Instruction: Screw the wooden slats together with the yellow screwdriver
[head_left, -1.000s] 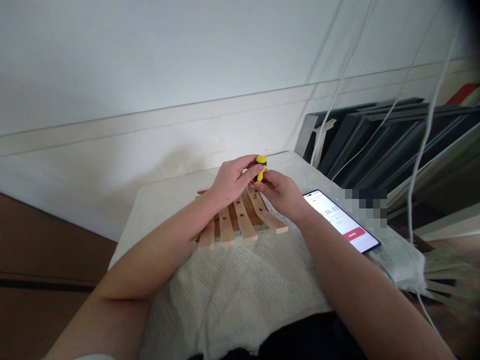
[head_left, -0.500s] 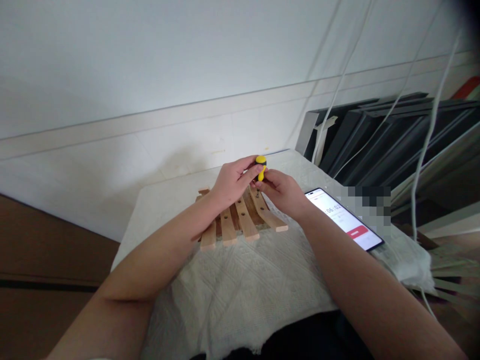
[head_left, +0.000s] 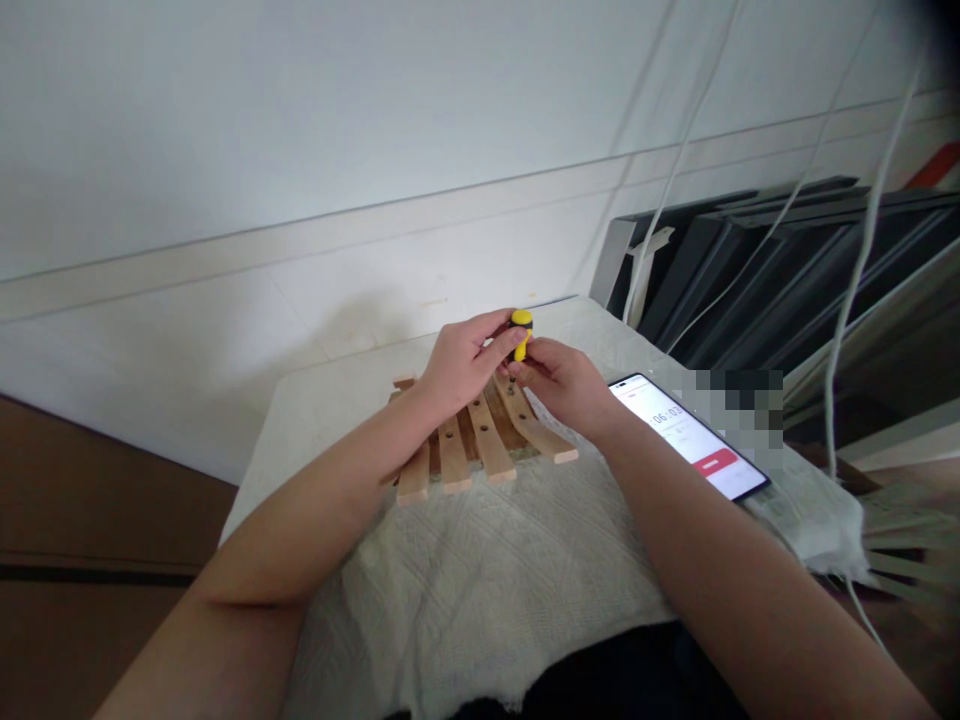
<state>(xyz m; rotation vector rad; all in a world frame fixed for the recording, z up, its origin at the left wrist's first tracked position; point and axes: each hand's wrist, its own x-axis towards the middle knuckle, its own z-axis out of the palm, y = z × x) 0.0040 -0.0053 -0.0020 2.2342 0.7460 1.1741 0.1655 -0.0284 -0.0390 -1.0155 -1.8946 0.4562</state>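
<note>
A stubby yellow-and-black screwdriver (head_left: pixel 522 319) stands nearly upright over the rightmost of several pale wooden slats (head_left: pixel 491 452). My left hand (head_left: pixel 463 362) is closed around its handle, with the thumb across the front. From the other side, the fingers of my right hand (head_left: pixel 566 382) pinch low on the screwdriver, close to the wood. A small metal screw or tip shows just under those fingers; which one I cannot tell. The slats have dark holes and rest across darker wooden crosspieces. My left forearm covers part of the left slats.
A white textured cloth (head_left: pixel 480 580) covers the table. To the right of my right forearm lies a phone (head_left: pixel 694 440) with a running timer. Dark panels (head_left: pixel 720 270) lean at the wall, and white cables (head_left: pixel 855 280) hang in front of them.
Both hands keep their hold on the screwdriver with hardly any movement. The view has shifted slightly, and the phone's timer has advanced.
</note>
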